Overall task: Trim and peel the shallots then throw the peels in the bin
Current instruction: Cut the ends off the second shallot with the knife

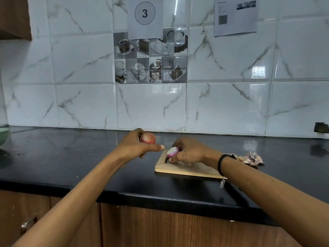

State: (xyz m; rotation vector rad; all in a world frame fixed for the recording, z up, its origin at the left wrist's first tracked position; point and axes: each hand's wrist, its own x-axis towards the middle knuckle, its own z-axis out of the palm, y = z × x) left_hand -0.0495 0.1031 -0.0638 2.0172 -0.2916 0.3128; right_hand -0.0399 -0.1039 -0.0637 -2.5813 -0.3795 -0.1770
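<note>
Single head-worn view, forward and down over the counter (71, 157).

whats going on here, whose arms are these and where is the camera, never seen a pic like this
There is no machine here. The camera sits on a person's head, looking forward and down, so the two arms reaching in are that person's own. The left hand holds a reddish shallot above the black counter. The right hand holds a paler, partly peeled shallot over a wooden cutting board. A pile of peels lies right of the board. A green bowl shows at the far left edge. No bin is in view.
</note>
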